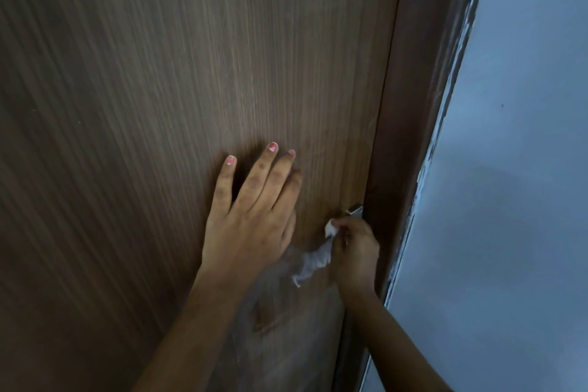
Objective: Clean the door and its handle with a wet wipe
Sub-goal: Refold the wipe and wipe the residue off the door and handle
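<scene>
A brown wood-grain door (159,89) fills most of the head view. My left hand (251,216) presses flat on it with straight, spread fingers. Lower right, my right hand (354,251) grips a crumpled white wet wipe (313,259) around the door handle, which the hand and wipe mostly hide. Only a small metal part of the handle (355,211) shows above the knuckles, near the door's right edge. A tail of the wipe hangs down to the left of the hand.
The dark brown door frame (423,105) runs down the right side of the door. Beyond it stands a pale blue-grey wall (515,169), with chipped paint along the frame's edge.
</scene>
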`<state>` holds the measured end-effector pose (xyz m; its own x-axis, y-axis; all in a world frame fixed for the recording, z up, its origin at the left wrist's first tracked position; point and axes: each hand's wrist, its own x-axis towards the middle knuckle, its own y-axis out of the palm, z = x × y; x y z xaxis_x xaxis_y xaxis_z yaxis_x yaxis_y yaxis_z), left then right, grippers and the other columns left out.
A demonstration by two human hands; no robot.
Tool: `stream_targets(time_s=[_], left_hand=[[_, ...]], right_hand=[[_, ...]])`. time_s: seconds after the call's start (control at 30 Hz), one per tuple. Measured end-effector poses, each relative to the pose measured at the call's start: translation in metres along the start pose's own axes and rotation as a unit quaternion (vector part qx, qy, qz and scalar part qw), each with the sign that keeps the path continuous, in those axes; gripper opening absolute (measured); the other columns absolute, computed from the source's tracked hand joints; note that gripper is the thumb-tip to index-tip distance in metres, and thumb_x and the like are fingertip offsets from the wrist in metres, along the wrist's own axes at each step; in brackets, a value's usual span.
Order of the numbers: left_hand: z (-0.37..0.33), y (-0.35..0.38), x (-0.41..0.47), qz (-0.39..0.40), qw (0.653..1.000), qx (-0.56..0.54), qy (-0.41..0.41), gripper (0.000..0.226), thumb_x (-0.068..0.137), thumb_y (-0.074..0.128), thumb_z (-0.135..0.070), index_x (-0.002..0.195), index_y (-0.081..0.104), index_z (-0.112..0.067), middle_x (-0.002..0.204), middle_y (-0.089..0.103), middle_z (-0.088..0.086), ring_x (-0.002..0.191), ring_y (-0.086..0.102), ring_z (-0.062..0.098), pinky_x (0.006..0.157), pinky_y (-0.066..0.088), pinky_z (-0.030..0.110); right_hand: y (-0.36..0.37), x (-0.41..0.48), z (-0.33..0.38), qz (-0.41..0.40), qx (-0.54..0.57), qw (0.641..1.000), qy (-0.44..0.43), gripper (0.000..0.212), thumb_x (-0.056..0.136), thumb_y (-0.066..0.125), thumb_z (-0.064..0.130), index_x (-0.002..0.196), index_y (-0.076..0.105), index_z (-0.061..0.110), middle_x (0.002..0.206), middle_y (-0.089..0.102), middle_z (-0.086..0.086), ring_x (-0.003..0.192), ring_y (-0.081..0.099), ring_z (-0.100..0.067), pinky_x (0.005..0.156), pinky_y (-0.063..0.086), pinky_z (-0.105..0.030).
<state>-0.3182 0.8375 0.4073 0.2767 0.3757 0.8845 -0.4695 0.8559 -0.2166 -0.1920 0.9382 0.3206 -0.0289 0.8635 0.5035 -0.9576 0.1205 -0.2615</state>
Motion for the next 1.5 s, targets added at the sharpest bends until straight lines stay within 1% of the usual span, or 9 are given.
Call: stream_targets(time_s=[0.1,0.23,0.5,0.73,0.93,1.1,1.2,1.3,1.5], left_hand=[[-0.001,0.001,-0.001,-0.002,1.0,0.002,-0.002,0.032,0.096,0.048,-0.029,0.122,0.063,-0.018,0.14,0.053,0.003,0.137,0.038,0.02,0.116,0.014,0.051],[-0.002,0.001,-0.003,0.01,1.0,-0.006,0.006,0.033,0.096,0.048,-0.029,0.123,0.062,-0.017,0.142,0.051,0.005,0.138,0.036,0.021,0.116,0.011,0.051],[-0.004,0.002,-0.007,0.013,1.0,-0.009,0.01,0.032,0.095,0.048,-0.028,0.122,0.063,-0.017,0.141,0.052,0.003,0.137,0.037,0.02,0.117,0.012,0.05],[-0.004,0.002,-0.009,0.029,0.999,-0.011,0.015,0.034,0.097,0.044,-0.029,0.124,0.059,-0.016,0.142,0.051,0.005,0.137,0.035,0.022,0.117,0.007,0.049],[-0.006,0.002,-0.012,0.038,0.999,-0.02,0.021,0.033,0.096,0.048,-0.029,0.124,0.061,-0.016,0.142,0.051,0.004,0.137,0.035,0.021,0.117,0.007,0.049],[-0.006,0.003,-0.013,0.033,0.999,-0.011,0.021,0.032,0.097,0.048,-0.029,0.124,0.06,-0.016,0.14,0.053,0.003,0.136,0.036,0.021,0.117,0.008,0.049],[-0.007,0.002,-0.013,0.031,0.999,-0.015,0.024,0.032,0.097,0.048,-0.029,0.123,0.06,-0.016,0.14,0.053,0.003,0.136,0.036,0.021,0.117,0.008,0.049],[-0.007,0.001,-0.013,0.03,0.999,-0.019,0.022,0.031,0.097,0.048,-0.028,0.123,0.061,-0.017,0.14,0.053,0.003,0.136,0.036,0.021,0.117,0.008,0.048],[-0.008,0.003,-0.014,0.028,0.999,-0.014,0.03,0.032,0.097,0.047,-0.029,0.124,0.061,-0.017,0.14,0.053,0.003,0.136,0.037,0.021,0.117,0.01,0.049]], right_hand=[[-0.001,0.004,0.021,-0.038,0.021,0.994,-0.1,0.015,0.086,0.05,0.011,0.088,0.065,0.012,0.09,0.06,0.007,0.088,0.061,-0.011,0.081,0.044,-0.006],[0.013,-0.039,0.017,0.079,-0.074,0.978,-0.177,0.019,0.086,0.043,0.022,0.093,0.06,0.023,0.094,0.058,0.007,0.086,0.051,-0.002,0.072,0.036,-0.006],[-0.004,-0.001,0.0,0.048,-0.051,0.997,-0.04,0.015,0.085,0.054,0.0,0.094,0.065,0.005,0.097,0.063,-0.009,0.092,0.061,-0.022,0.081,0.047,-0.022],[0.024,-0.072,-0.01,0.138,-0.112,0.97,-0.164,0.02,0.086,0.041,0.023,0.098,0.056,0.028,0.1,0.055,0.009,0.091,0.047,0.002,0.08,0.038,-0.007],[0.032,-0.089,-0.037,0.078,0.07,0.99,0.092,0.037,0.086,0.052,-0.003,0.082,0.054,0.034,0.084,0.06,0.017,0.087,0.06,0.003,0.074,0.047,-0.01],[0.039,-0.106,-0.028,0.043,0.093,0.993,0.061,0.025,0.092,0.051,0.011,0.107,0.058,0.029,0.119,0.055,0.018,0.114,0.049,0.005,0.095,0.035,-0.005],[0.045,-0.122,-0.034,0.168,0.058,0.984,-0.015,0.055,0.096,0.043,0.032,0.144,0.018,0.04,0.155,0.016,0.014,0.141,0.01,0.004,0.113,0.009,-0.01],[0.054,-0.133,-0.057,0.215,-0.103,0.965,-0.113,0.071,0.093,0.031,0.053,0.142,-0.019,0.042,0.153,-0.025,0.015,0.143,-0.017,-0.005,0.118,-0.008,-0.023],[0.051,-0.106,-0.063,0.195,-0.123,0.971,-0.062,0.07,0.084,0.008,0.072,0.133,-0.034,0.046,0.15,-0.031,0.01,0.141,-0.025,-0.006,0.118,-0.01,-0.039]])
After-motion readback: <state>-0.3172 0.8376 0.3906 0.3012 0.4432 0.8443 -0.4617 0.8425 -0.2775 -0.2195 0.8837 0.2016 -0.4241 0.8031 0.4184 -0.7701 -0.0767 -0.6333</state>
